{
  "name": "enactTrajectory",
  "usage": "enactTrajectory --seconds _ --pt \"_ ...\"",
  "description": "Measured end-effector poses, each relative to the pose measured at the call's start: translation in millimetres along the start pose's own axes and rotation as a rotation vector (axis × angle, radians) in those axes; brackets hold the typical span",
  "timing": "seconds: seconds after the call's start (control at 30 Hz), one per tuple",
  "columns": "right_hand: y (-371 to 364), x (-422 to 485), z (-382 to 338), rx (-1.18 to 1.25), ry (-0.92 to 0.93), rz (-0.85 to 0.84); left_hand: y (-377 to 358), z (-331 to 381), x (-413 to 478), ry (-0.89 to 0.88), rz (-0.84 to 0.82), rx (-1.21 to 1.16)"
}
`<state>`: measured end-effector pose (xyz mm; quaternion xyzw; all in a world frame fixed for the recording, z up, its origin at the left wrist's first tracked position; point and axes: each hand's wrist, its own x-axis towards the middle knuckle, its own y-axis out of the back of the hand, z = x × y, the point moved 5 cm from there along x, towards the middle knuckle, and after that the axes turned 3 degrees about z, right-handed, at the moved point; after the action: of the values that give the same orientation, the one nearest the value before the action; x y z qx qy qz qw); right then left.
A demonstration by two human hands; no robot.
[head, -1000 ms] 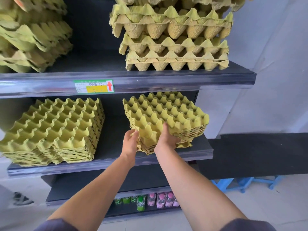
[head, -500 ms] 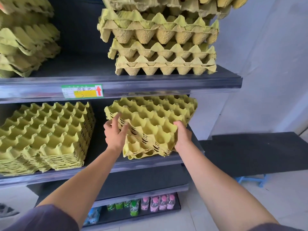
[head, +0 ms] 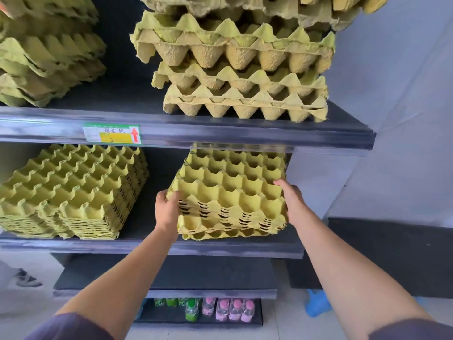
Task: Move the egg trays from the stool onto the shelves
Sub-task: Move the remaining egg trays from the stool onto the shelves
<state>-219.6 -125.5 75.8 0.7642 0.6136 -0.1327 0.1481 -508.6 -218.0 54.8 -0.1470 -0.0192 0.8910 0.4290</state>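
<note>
- The stack of yellow egg trays [head: 232,192] lies on the right part of the middle shelf [head: 220,249], close to its front lip.
- The left hand [head: 168,209] takes the stack's left side and the right hand [head: 293,204] its right side; each grip is closed on the stack.
- The upper shelf [head: 245,133] hangs low over the stack and hides its back row.
- A taller tray stack [head: 71,192] stands apart on the left.
- Rough trays [head: 240,69] pile above; a price label [head: 112,133] sits on the shelf edge.
- Small bottles [head: 220,311] stand on the lowest shelf.
</note>
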Motion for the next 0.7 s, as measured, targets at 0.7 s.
enactTrajectory --seconds 0.7 --pt "-6.2 29.1 44.9 -0.188 -0.097 -0.131 -0.8 -55.6 -7.1 0.171 -0.017 0.182"
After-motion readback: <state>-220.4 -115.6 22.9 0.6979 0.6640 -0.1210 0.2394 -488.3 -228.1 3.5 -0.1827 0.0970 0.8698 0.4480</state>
